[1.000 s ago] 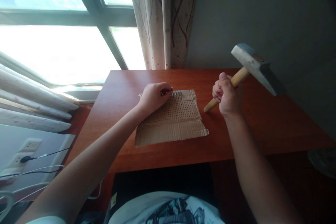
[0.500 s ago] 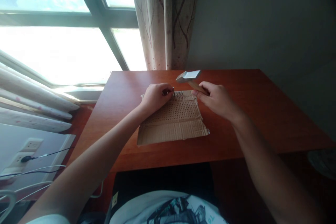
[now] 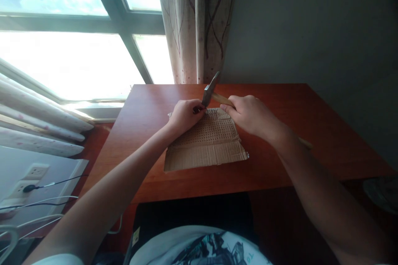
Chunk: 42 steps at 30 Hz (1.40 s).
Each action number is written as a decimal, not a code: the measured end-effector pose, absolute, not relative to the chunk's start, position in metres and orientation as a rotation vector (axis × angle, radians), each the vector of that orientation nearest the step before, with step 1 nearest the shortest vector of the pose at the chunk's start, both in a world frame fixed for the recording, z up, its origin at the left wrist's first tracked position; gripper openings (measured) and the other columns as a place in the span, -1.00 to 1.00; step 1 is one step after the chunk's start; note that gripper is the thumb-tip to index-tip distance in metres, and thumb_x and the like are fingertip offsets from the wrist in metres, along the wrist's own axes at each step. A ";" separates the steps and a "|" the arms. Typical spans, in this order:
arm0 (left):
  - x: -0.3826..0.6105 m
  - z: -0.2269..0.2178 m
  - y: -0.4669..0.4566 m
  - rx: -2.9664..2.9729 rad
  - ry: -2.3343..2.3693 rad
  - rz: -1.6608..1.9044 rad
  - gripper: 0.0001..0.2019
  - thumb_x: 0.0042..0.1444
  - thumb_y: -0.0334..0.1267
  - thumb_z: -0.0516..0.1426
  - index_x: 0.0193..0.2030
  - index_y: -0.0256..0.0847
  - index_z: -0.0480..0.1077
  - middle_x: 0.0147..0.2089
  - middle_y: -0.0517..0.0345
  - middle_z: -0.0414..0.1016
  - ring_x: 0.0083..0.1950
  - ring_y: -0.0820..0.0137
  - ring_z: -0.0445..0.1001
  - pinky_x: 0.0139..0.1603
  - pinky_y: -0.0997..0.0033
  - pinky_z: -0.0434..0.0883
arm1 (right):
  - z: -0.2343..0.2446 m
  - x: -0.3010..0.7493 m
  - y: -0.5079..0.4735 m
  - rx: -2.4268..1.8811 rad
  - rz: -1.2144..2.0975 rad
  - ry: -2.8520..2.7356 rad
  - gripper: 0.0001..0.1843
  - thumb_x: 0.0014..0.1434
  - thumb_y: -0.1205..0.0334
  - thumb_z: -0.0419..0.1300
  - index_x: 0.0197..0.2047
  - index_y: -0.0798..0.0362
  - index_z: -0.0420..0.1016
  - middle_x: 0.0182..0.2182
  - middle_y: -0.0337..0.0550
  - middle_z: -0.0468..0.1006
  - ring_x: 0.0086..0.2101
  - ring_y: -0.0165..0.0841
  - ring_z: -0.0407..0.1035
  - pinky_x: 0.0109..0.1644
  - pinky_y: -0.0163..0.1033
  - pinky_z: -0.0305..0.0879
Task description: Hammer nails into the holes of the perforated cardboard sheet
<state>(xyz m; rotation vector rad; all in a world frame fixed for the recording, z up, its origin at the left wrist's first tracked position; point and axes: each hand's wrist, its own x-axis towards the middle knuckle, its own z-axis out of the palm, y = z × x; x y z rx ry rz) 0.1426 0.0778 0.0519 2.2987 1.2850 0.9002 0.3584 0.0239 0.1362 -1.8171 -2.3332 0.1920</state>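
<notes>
My right hand [image 3: 248, 112] is wrapped round the wooden handle of a hammer [image 3: 209, 91]. The hammer's metal head stands just over the fingertips of my left hand [image 3: 187, 114]. My left fingers are pinched at the far edge of a piece of cardboard [image 3: 205, 155] full of small holes. What they pinch is hidden now, though a nail's tip showed there a moment ago. Small dark, shiny pieces, perhaps more nails, lie in the curl of that hand. A short row of nails [image 3: 212, 111] stands upright in the cardboard just right of my left fingertips.
The cardboard lies on a reddish wooden table [image 3: 149, 182]. Behind the table hangs a patterned curtain [image 3: 183, 29], with a bright window [image 3: 68, 66] to the left. Wall sockets with a plug [image 3: 29, 188] and cables are at the lower left.
The hammer has swung left and down, from above the cardboard's right part to my left fingertips, and its head has turned. My left hand has stayed nearly still.
</notes>
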 end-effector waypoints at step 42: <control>0.135 0.059 0.021 2.730 1.152 0.663 -0.65 0.38 -0.20 0.03 0.17 -0.12 0.53 0.29 -0.10 0.40 0.33 0.07 0.35 0.34 -0.07 0.36 | 0.140 0.361 0.026 -1.851 0.265 -2.291 -0.63 0.38 -0.03 0.03 -0.35 0.02 0.41 -0.49 -0.14 0.48 -0.49 -0.35 0.26 -0.39 -0.20 -0.05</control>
